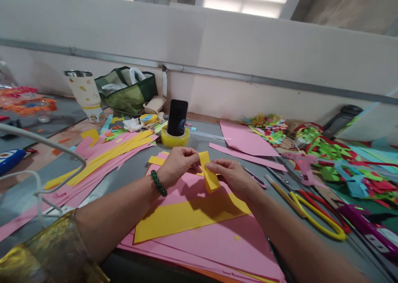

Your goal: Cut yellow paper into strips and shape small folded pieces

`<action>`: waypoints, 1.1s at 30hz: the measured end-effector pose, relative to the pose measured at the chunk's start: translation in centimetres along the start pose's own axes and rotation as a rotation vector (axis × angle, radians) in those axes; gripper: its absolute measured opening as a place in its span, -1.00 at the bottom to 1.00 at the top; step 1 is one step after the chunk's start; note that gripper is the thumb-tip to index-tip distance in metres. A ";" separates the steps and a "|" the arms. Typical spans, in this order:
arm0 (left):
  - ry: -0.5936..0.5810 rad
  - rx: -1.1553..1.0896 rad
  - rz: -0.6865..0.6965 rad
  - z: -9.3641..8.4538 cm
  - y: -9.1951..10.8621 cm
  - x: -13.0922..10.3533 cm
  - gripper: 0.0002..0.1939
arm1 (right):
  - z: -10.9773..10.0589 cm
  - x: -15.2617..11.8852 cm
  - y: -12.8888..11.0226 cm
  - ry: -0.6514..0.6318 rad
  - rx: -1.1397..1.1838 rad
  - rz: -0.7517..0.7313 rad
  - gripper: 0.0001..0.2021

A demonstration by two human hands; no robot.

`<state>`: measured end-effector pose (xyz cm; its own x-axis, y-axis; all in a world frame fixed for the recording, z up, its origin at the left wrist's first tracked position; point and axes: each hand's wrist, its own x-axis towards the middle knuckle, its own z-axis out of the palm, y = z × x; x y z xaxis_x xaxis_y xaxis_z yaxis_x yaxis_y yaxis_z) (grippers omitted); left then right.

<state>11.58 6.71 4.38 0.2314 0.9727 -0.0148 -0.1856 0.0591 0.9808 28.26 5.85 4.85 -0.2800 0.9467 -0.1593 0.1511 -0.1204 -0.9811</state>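
A folded yellow paper strip is held up between my two hands, above the stacked sheets. My left hand pinches its left side, fingers closed and partly hiding one another. On the other side, my right hand grips the strip's right edge between thumb and fingers. Below lies a wide yellow paper piece, on top of pink paper sheets. A smaller yellow strip sticks out to the left of my left hand.
A phone stands in a yellow holder. Pink and yellow strips lie left. On the right are scissors, a utility knife, a pink glue gun and paper scraps. A tumbler stands back left.
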 end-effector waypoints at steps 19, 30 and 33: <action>-0.018 0.074 0.006 0.0 0.2 -0.2 -0.83 | -0.2 0.2 0.0 -0.039 0.192 0.109 -0.71; 0.030 0.050 0.050 0.2 0.4 -0.3 -0.85 | -0.2 0.3 0.1 -0.040 0.140 0.071 -0.75; 0.043 0.054 0.047 0.1 0.4 -0.2 -0.85 | -0.2 0.3 0.1 -0.053 0.131 0.071 -0.76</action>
<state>11.56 6.54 4.79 0.1818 0.9830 0.0245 -0.1434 0.0018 0.9897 28.40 6.14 4.70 -0.3234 0.9175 -0.2314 0.0487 -0.2281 -0.9724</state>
